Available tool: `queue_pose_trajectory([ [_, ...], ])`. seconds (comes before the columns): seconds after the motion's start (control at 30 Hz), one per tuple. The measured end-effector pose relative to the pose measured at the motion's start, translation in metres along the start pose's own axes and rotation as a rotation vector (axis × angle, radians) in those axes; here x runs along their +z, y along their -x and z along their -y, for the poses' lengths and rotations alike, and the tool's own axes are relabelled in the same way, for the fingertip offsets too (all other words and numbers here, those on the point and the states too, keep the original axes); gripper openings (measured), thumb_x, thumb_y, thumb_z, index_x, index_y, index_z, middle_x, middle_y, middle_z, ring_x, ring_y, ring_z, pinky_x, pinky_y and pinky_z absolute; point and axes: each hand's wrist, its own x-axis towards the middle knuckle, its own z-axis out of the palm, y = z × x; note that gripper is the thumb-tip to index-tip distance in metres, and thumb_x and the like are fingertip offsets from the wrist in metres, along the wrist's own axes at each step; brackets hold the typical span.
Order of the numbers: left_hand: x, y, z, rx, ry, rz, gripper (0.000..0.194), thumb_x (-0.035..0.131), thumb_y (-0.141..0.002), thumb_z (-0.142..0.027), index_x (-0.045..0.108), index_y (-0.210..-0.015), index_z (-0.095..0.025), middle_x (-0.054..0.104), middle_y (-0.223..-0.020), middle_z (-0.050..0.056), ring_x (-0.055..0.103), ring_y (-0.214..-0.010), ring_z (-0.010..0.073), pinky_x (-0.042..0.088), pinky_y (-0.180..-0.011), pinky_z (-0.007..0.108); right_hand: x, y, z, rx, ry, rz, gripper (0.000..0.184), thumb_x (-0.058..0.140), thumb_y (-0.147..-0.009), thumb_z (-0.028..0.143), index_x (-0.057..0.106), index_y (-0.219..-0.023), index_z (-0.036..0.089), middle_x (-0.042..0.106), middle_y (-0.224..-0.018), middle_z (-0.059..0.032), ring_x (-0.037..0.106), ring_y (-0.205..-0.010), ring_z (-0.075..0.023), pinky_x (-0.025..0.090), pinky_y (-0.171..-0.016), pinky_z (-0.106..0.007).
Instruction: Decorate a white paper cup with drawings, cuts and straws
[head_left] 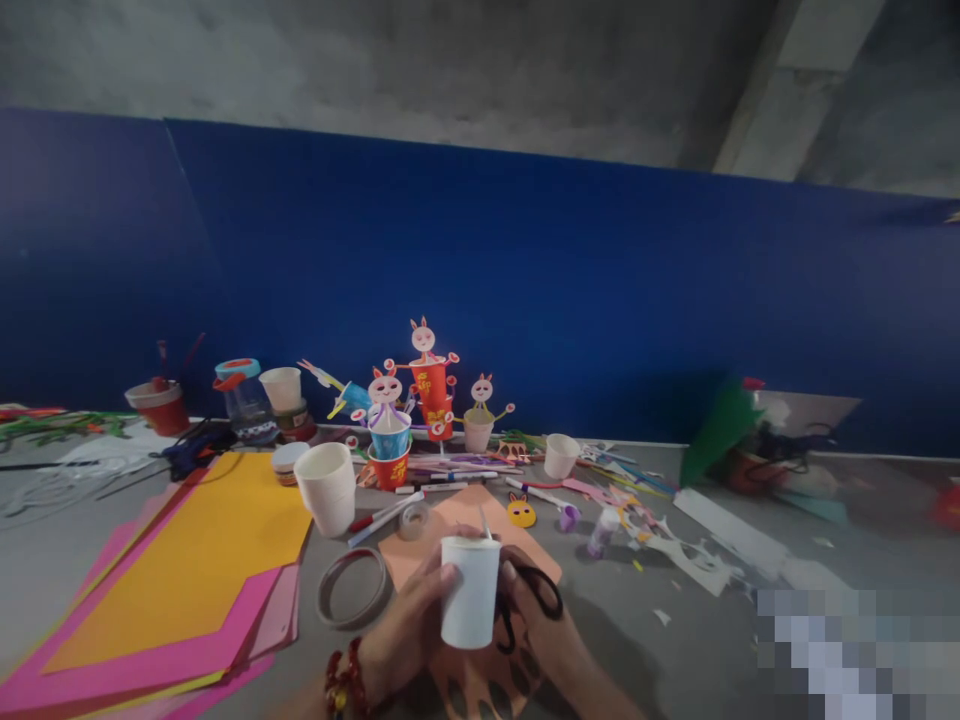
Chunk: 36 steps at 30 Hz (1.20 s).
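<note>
A white paper cup [470, 592] is held upright in front of me by my left hand [416, 605], whose fingers wrap its side and back. My right hand [544, 620] grips black-handled scissors [551, 590] against the cup's right side. One thin blade tip shows above the cup's rim; where the other blade lies I cannot tell. Beneath both hands lies a peach paper sheet [465, 505], with a second peach piece full of cut-out holes [480, 685] nearer to me.
Left of my hands are a tape roll [352, 588], a stack of white cups [328, 490] and coloured paper sheets [195, 540]. Behind stand cup figures with rabbit-like heads [391, 440]. A glue stick [602, 532], a yellow paper face [521, 510] and paper scraps [697, 560] lie rightward.
</note>
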Motion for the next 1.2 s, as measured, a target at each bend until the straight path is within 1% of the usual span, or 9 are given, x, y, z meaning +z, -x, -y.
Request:
queue_pose_trajectory([
  [0.13, 0.004, -0.001, -0.007, 0.030, -0.126, -0.032, 0.042, 0.071, -0.082, -0.033, 0.059, -0.122, -0.026, 0.065, -0.120, 0.007, 0.063, -0.104, 0.0255, 0.049, -0.082, 0.031, -0.012, -0.002, 0.003, -0.026, 0.050, -0.137, 0.047, 0.056, -0.084, 0.067, 0.070, -0.083, 0.023, 0.070, -0.081, -0.0060, 0.066, -0.078, -0.0247, 0.055, -0.072, -0.031],
  [0.27, -0.003, -0.007, -0.006, 0.077, -0.251, -0.145, 0.034, 0.069, -0.084, -0.034, 0.059, -0.115, -0.025, 0.066, -0.108, 0.005, 0.062, -0.094, 0.0221, 0.048, -0.076, 0.028, -0.025, 0.007, 0.005, -0.068, 0.127, -0.212, 0.041, 0.055, -0.088, 0.060, 0.067, -0.077, 0.022, 0.069, -0.076, -0.0046, 0.064, -0.073, -0.0216, 0.053, -0.069, -0.029],
  [0.4, -0.012, -0.013, -0.001, 0.136, -0.334, -0.200, 0.031, 0.069, -0.084, -0.030, 0.060, -0.113, -0.024, 0.065, -0.097, 0.002, 0.058, -0.089, 0.0191, 0.044, -0.076, 0.025, -0.030, 0.019, 0.009, -0.092, 0.197, -0.121, 0.041, 0.054, -0.091, 0.056, 0.064, -0.073, 0.021, 0.063, -0.065, -0.0029, 0.059, -0.059, -0.0178, 0.047, -0.055, -0.026],
  [0.53, -0.011, -0.012, -0.004, 0.132, -0.378, -0.170, 0.032, 0.066, -0.086, -0.030, 0.061, -0.116, -0.023, 0.064, -0.109, 0.005, 0.058, -0.092, 0.0207, 0.045, -0.079, 0.026, -0.029, 0.020, 0.013, -0.120, 0.225, 0.002, 0.037, 0.057, -0.092, 0.050, 0.066, -0.072, 0.020, 0.065, -0.067, -0.0036, 0.062, -0.062, -0.0181, 0.047, -0.058, -0.026],
  [0.67, -0.009, -0.010, -0.012, 0.100, -0.437, -0.217, 0.026, 0.066, -0.085, -0.032, 0.066, -0.110, -0.023, 0.054, -0.131, 0.007, 0.055, -0.108, 0.0265, 0.049, -0.079, 0.027, -0.027, 0.018, 0.016, -0.013, 0.163, 0.097, 0.037, 0.048, -0.096, 0.051, 0.068, -0.098, 0.019, 0.065, -0.063, -0.0010, 0.060, -0.050, -0.0152, 0.044, -0.049, -0.024],
  [0.73, -0.010, -0.010, -0.013, 0.106, -0.459, -0.228, 0.020, 0.066, -0.084, -0.032, 0.070, -0.100, -0.022, 0.050, -0.137, 0.008, 0.050, -0.117, 0.0295, 0.050, -0.080, 0.028, -0.027, 0.017, 0.018, -0.022, 0.184, 0.123, 0.040, 0.046, -0.097, 0.051, 0.066, -0.109, 0.018, 0.067, -0.067, -0.0017, 0.063, -0.055, -0.0164, 0.047, -0.055, -0.025],
  [0.83, -0.013, -0.012, -0.012, 0.146, -0.487, -0.195, 0.016, 0.065, -0.084, -0.032, 0.071, -0.093, -0.021, 0.052, -0.135, 0.008, 0.047, -0.125, 0.0313, 0.050, -0.087, 0.032, -0.027, 0.018, 0.021, -0.068, 0.220, 0.131, 0.039, 0.048, -0.096, 0.049, 0.068, -0.105, 0.017, 0.070, -0.076, -0.0046, 0.067, -0.071, -0.0188, 0.050, -0.068, -0.026],
  [1.0, -0.018, -0.014, -0.010, 0.201, -0.576, -0.156, 0.015, 0.065, -0.086, -0.033, 0.071, -0.083, -0.019, 0.058, -0.127, 0.010, 0.048, -0.127, 0.0322, 0.042, -0.102, 0.039, -0.028, 0.018, 0.020, -0.016, 0.177, 0.144, 0.038, 0.049, -0.094, 0.050, 0.066, -0.099, 0.016, 0.064, -0.060, -0.0009, 0.059, -0.050, -0.0143, 0.045, -0.050, -0.023],
  [1.2, -0.019, -0.017, -0.011, 0.247, -0.691, -0.158, 0.019, 0.069, -0.084, -0.035, 0.069, -0.076, -0.018, 0.065, -0.116, 0.010, 0.051, -0.125, 0.0290, 0.036, -0.107, 0.040, -0.027, 0.017, 0.016, -0.051, 0.200, 0.141, 0.027, 0.055, -0.091, 0.044, 0.066, -0.090, 0.019, 0.068, -0.079, -0.0040, 0.060, -0.051, -0.0128, 0.045, -0.048, -0.022],
])
